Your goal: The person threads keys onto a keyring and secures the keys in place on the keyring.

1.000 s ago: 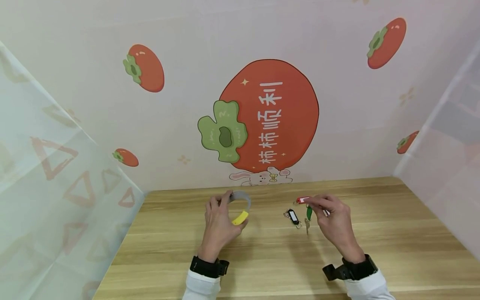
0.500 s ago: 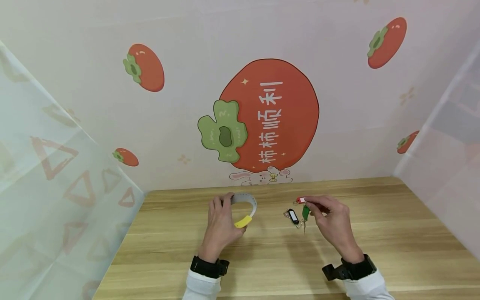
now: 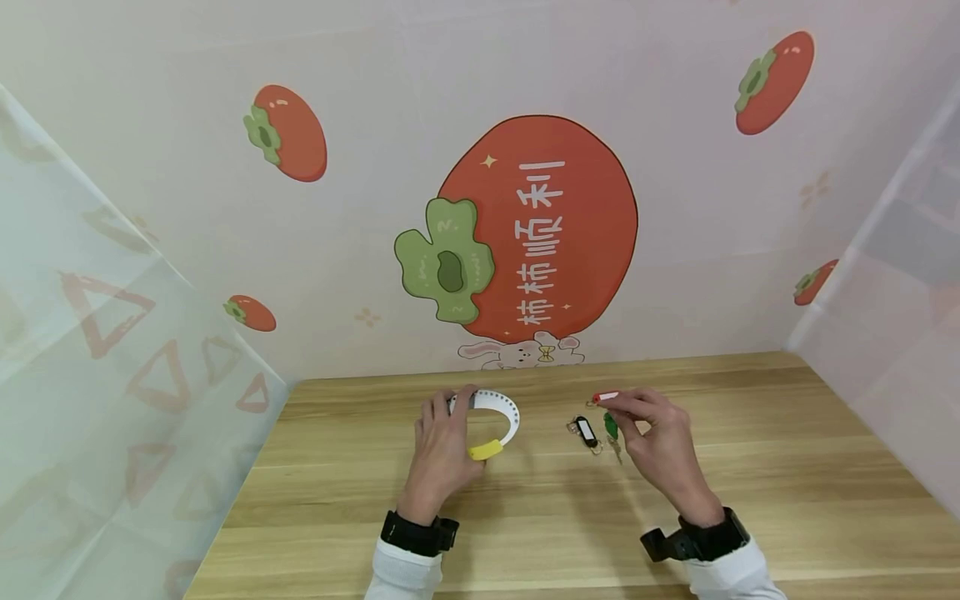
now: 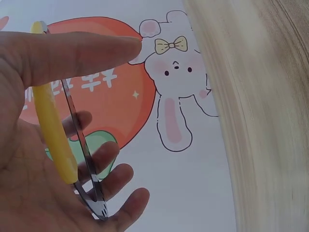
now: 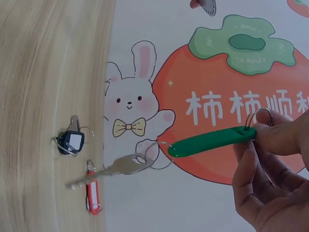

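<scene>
My left hand (image 3: 442,450) holds a large ring (image 3: 512,417) with a pale flat band dotted with small holes and a yellow grip (image 4: 50,125). The thumb lies across one side of it, the fingers along the other. To the right, my right hand (image 3: 663,450) pinches the small wire ring at one end of a green key tag (image 5: 212,140). A metal key (image 5: 128,166) dangles from the tag's other end, above the table. The large ring and the green tag are apart.
On the wooden table (image 3: 525,517) lie a black key tag (image 3: 587,432) and, behind it, a red key tag (image 3: 606,397), close to my right hand. A printed wall sheet (image 3: 337,250) stands along the table's back edge.
The large ring has turned in my left hand and moved slightly right, so its row of holes shows. The green tag and key have swung a little while my right hand barely moved.
</scene>
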The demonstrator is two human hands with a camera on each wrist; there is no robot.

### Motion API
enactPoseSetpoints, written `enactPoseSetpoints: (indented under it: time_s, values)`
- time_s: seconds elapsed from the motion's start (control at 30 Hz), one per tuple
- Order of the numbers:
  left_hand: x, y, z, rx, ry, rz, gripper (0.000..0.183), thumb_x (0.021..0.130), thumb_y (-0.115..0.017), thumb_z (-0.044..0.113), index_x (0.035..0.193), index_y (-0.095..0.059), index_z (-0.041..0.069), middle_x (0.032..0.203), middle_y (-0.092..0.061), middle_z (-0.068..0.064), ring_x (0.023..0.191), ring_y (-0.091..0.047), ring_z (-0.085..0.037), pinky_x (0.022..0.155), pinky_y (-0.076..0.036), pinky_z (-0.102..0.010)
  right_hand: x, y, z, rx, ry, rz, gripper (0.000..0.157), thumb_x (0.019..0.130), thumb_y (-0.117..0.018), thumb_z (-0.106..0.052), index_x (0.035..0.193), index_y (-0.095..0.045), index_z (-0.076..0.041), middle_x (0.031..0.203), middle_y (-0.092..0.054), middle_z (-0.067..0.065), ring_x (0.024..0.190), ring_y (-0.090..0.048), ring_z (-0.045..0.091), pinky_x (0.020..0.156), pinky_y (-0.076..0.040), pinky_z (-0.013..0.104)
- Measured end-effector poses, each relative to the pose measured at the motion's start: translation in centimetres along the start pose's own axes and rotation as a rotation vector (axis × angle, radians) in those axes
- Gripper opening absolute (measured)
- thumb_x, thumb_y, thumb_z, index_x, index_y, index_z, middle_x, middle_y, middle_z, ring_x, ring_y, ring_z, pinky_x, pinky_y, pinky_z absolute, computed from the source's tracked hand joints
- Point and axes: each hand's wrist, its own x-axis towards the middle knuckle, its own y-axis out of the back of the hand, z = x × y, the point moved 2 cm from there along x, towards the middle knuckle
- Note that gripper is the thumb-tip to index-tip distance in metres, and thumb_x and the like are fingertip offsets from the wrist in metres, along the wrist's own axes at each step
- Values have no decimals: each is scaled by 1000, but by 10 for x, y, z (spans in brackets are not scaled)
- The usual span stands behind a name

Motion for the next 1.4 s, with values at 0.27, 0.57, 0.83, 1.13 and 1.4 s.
enactPoseSetpoints:
  time_s: [0.27, 0.57, 0.83, 1.13, 1.4]
  values:
    - [0, 0, -1, 8, -13, -13, 102, 51, -87, -8, 143, -49, 10, 132, -46, -23, 122, -42, -45, 93, -41, -62, 1, 2, -2, 1, 38, -20, 35, 72, -77, 23, 96, -80, -2, 91, -69, 5, 75, -69, 18, 67, -48, 10]
    - [-1, 0, -1, 2, -14, -19, 99, 52, -86, -9, 143, -50, 9, 133, -46, -24, 123, -42, -45, 97, -40, -65, 2, 3, -4, -6, 24, -48, 37, 75, -72, 25, 98, -80, -3, 93, -67, 7, 79, -66, 20, 64, -45, 11]
    - [-1, 0, -1, -4, -13, -15, 98, 53, -87, -7, 143, -50, 7, 133, -46, -24, 123, -42, -46, 95, -42, -64, 3, 6, -6, 33, -17, -65, 33, 76, -76, 20, 99, -79, -3, 93, -71, 3, 73, -65, 11, 67, -49, 12]
    - [-1, 0, 0, 2, -18, -9, 97, 54, -87, -6, 142, -50, 7, 132, -46, -25, 122, -43, -45, 94, -42, -62, 4, 7, -8, -27, 58, -62, 33, 70, -82, 19, 92, -78, -6, 90, -72, 2, 74, -67, 12, 64, -50, 16]
    - [-1, 1, 2, 13, -18, -11, 98, 52, -89, -6, 142, -51, 8, 133, -46, -25, 120, -43, -44, 93, -43, -62, 3, 8, -16, -189, 278, -67, 36, 66, -80, 21, 93, -77, -2, 91, -65, 7, 80, -68, 21, 62, -56, 33]
